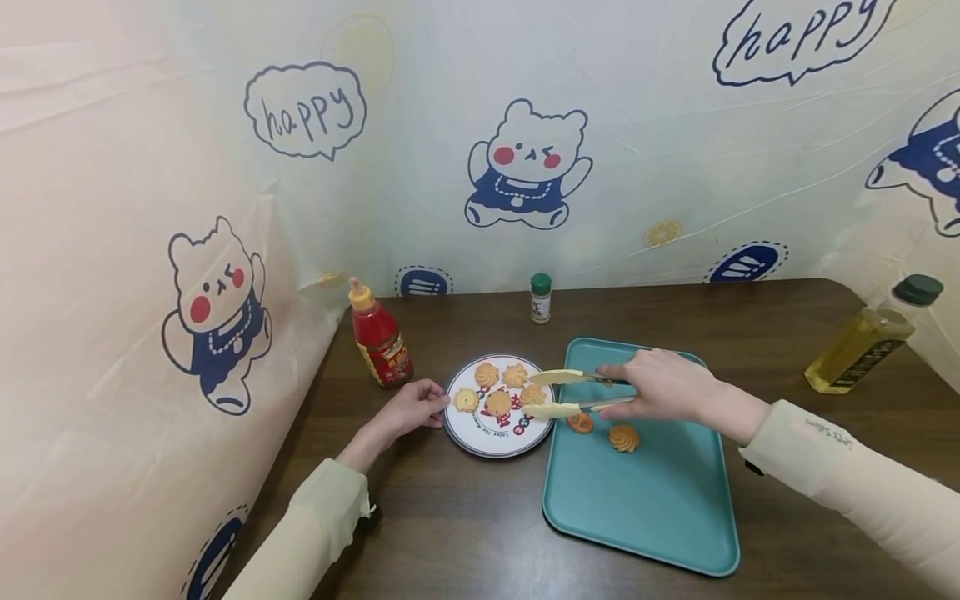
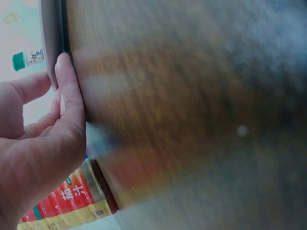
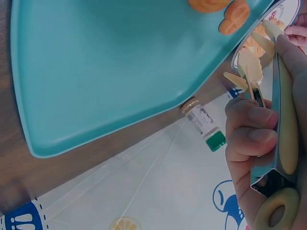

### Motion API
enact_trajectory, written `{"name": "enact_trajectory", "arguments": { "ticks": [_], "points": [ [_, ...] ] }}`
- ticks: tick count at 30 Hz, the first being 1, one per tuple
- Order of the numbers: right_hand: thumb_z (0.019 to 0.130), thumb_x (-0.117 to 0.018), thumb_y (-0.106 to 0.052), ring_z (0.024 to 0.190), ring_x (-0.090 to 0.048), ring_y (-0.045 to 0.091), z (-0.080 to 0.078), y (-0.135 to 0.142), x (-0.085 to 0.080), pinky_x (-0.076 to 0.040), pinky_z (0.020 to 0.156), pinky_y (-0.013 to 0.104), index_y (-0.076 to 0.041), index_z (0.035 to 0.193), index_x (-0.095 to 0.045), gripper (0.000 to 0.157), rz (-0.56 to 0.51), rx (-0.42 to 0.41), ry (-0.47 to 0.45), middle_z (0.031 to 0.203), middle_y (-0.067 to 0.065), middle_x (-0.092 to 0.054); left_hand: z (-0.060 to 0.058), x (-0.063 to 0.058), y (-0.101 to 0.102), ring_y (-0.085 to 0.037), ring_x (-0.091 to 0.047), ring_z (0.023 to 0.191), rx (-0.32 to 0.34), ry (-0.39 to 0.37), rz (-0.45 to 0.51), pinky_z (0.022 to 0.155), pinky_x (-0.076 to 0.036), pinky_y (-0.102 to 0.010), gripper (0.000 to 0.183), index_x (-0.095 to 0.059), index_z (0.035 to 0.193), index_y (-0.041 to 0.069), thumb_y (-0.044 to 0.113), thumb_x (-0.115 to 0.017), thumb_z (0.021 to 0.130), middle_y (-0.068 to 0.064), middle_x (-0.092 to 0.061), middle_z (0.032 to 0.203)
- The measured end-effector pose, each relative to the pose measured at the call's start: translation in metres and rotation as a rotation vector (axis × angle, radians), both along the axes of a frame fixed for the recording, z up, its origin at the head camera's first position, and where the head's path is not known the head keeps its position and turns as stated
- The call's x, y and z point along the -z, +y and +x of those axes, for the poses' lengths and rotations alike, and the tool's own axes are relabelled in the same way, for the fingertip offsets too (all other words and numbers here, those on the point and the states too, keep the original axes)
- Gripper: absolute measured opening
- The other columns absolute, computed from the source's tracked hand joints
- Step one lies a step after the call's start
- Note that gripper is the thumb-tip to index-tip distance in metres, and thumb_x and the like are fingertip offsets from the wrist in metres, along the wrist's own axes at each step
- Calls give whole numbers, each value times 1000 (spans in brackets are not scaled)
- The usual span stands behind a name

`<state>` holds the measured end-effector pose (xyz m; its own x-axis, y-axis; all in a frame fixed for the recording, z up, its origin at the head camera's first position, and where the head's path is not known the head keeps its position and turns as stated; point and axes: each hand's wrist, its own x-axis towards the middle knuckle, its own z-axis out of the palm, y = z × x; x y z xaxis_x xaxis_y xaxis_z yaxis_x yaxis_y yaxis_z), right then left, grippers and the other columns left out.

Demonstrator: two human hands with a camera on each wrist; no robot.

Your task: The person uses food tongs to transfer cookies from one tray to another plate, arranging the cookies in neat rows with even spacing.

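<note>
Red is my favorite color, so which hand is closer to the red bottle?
Left. The left hand is close beside the red bottle, pinching the plate; the right hand is farther off, over the teal tray, gripping tongs.

You can pass on counter (image 1: 457,525), nr side of plate (image 1: 461,429); red btl (image 1: 382,346) blocks just beyond your L hand (image 1: 408,408).

Head camera looks forward, down; 2 wrist cameras close; all share plate (image 1: 480,442)
</note>
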<state>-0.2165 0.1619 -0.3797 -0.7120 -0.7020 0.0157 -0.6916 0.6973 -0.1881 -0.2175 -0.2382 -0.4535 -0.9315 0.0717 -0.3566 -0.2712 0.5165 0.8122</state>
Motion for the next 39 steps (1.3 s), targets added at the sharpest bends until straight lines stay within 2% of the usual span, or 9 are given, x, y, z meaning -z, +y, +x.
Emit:
{"name": "enact_trajectory", "arguments": {
  "ticks": [4,11,18,27,39],
  "points": [
    [84,-70,-62,40,-26,2,3,5,-4,-24,39,21,-6,130,-66,73,-22,32,-13,47,-11,-34,0,0,0,-21,-65,86,6,0,3,78,-59,-33,25,-58,117,1,18,-62,100,-14,-59,104],
    [83,-75,-55,37,-31,3,6,20,-10,-27,38,21,-8,133,-64,70,-34,88,-10,46,-11,-36,-2,2,0,-23,-64,87,6,-1,1,78,-59,-32,24,-59,116,1,18,-63,100,-14,-60,103],
    [85,-68,-62,37,-32,1,16,39,-11,-28,37,22,-8,132,-64,72,-55,95,18,45,-13,-33,-2,2,-1,-24,-64,88,7,-7,6,78,-59,-32,24,-58,117,0,17,-62,100,-15,-59,103],
    [86,-70,-59,39,-32,-2,29,55,-6,-28,39,21,-9,131,-65,67,-40,87,30,46,-16,-35,-3,2,-1,-23,-63,86,4,-6,9,79,-59,-33,23,-58,116,0,16,-61,100,-15,-59,103],
    [85,-69,-62,41,-27,-2,39,65,5,-25,38,20,-7,130,-65,72,-27,108,-28,47,-16,-32,-2,2,-1,-23,-64,86,9,-6,-8,79,-59,-32,24,-58,117,1,17,-63,100,-14,-60,103]
  ]
}}
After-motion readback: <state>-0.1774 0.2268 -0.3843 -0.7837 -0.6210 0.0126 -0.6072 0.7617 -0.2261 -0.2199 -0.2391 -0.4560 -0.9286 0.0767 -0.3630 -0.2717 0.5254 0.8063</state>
